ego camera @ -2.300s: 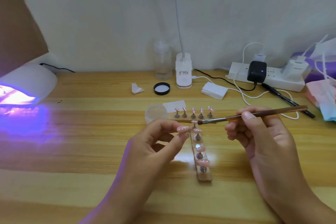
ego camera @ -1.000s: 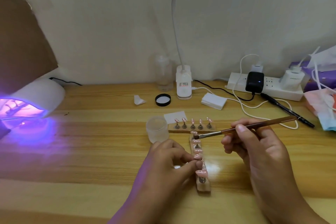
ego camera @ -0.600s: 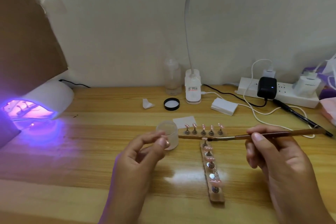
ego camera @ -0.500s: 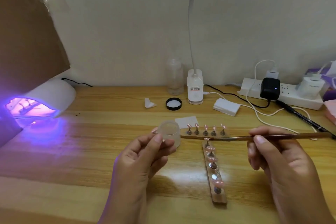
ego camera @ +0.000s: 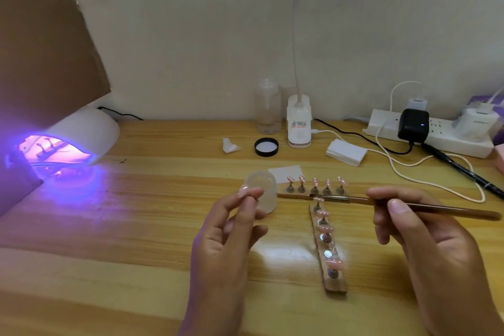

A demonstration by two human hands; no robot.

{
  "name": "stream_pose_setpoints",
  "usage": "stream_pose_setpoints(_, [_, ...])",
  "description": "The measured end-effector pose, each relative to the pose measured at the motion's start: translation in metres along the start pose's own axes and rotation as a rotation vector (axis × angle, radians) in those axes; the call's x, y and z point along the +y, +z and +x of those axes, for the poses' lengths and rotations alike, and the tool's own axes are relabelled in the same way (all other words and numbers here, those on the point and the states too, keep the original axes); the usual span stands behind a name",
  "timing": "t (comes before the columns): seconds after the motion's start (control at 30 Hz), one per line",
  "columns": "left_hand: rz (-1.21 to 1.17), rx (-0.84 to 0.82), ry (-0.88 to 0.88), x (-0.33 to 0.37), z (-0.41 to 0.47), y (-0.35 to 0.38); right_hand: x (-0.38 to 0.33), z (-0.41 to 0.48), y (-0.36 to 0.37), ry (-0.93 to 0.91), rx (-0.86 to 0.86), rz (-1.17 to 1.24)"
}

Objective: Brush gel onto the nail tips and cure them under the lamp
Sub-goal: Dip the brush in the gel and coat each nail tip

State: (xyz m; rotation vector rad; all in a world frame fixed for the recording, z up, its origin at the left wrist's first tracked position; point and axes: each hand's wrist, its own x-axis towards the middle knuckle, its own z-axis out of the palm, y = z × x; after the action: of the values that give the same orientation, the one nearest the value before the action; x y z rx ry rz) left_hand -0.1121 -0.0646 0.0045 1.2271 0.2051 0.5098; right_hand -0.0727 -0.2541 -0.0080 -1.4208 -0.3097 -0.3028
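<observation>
Wooden desk [ego camera: 136,226], left hand [ego camera: 226,237] raised, pinching a nail tip [ego camera: 243,190]; right hand [ego camera: 425,232] pinching a brush [ego camera: 450,211] held level

Soft light falls from above. The curing lamp [ego camera: 79,131] glows violet, spilling purple across the wooden desk [ego camera: 141,226]. A white glare patch shines mid-desk. The frame is slightly blurred, its edges bowed.

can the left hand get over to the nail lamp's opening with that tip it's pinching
Probably yes. The left hand, pinching the nail tip, has only bare table between it and the lit nail lamp, whose open mouth faces this side. Something seems to sit inside already, so room is unclear.
</observation>
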Motion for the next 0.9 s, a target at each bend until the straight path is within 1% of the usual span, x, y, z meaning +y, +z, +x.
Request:
stream_pose_setpoints(0.07, [-0.082,0.06,-0.067,0.001,0.004,0.0,0.0,-0.002,0.001,-0.02,0.016,0.001])
stream_pose_setpoints(0.1, [-0.123,0.058,-0.108,0.001,0.005,0.0,0.0,-0.003,0.001,-0.026,0.026,-0.006])
stream_pose_setpoints(0.23, [-0.242,-0.045,-0.253,0.003,0.009,0.001,-0.001,-0.005,0.003,-0.049,0.055,-0.041])
stream_pose_setpoints(0.4, [-0.283,-0.124,-0.379,0.0,0.014,-0.003,-0.005,-0.004,0.007,-0.136,0.009,-0.054])
stream_pose_setpoints(0.63, [-0.291,-0.119,-0.37,0.0,0.013,-0.002,-0.002,-0.007,0.005,-0.14,-0.038,-0.087])
stream_pose_setpoints(0.77, [-0.303,-0.162,-0.344,-0.003,0.0,0.003,-0.001,-0.009,0.006,-0.178,-0.06,-0.092])
stream_pose_setpoints(0.83, [-0.265,-0.195,-0.321,-0.006,-0.005,0.006,-0.002,-0.011,0.007,-0.193,-0.083,-0.104])
stream_pose_setpoints(0.9, [-0.172,-0.25,-0.244,-0.007,-0.009,0.009,-0.002,-0.012,0.008,-0.19,-0.107,-0.124])
